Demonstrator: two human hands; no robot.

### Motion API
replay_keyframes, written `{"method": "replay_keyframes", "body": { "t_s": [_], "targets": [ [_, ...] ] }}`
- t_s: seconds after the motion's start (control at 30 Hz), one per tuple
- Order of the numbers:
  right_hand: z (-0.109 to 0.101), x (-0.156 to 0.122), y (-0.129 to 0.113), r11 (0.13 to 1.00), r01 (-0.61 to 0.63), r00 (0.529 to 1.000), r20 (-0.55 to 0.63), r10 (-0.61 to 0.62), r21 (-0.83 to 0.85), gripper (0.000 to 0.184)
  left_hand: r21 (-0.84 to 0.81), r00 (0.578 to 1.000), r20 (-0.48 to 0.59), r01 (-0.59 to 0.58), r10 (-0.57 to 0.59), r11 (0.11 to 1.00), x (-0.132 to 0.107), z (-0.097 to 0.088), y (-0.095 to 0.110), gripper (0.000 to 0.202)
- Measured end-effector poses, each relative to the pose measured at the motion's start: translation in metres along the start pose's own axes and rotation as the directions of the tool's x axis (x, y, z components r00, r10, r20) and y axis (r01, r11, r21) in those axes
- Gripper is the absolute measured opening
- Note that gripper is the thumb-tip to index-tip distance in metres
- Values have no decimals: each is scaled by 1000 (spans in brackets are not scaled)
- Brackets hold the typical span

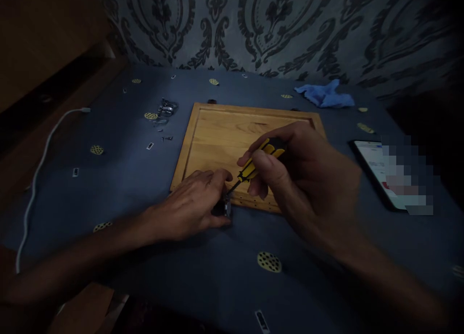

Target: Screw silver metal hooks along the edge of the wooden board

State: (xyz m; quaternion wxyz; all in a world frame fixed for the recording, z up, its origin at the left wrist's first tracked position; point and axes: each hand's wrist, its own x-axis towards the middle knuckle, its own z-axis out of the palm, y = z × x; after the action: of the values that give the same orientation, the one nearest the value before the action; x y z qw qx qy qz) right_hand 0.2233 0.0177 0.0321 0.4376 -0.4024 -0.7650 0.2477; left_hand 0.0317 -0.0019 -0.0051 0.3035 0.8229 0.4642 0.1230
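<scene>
My right hand (300, 179) is closed around the handle of a yellow-and-black screwdriver (250, 168). Its thin shaft slants down to the left, and the tip meets a small metal fitting (227, 207) at the front edge of a framed wooden panel (217, 131). Fingers and thumb of my left hand (192, 203) grip that fitting from the left, hiding much of it, while the hand rests against the panel's front left part. Small dark holes dot the panel's front edge, right of the fitting. Whether a screw sits under the tip I cannot tell.
Left of the panel lie several metal fittings (166, 108) and a few loose screws (166, 138). A blue cloth (326, 94) is at the back right, a phone (377, 174) at the right. A white cable (45, 148) runs along the left of the patterned blue tablecloth (123, 189).
</scene>
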Motion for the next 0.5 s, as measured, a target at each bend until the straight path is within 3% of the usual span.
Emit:
{"method": "replay_keyframes", "body": {
  "t_s": [0.5],
  "targets": [
    [0,-3,0,999,41,999,17,-41,-8,23,-20,999,-19,-36,36,999,-1,3,-4,52]
  ]
}}
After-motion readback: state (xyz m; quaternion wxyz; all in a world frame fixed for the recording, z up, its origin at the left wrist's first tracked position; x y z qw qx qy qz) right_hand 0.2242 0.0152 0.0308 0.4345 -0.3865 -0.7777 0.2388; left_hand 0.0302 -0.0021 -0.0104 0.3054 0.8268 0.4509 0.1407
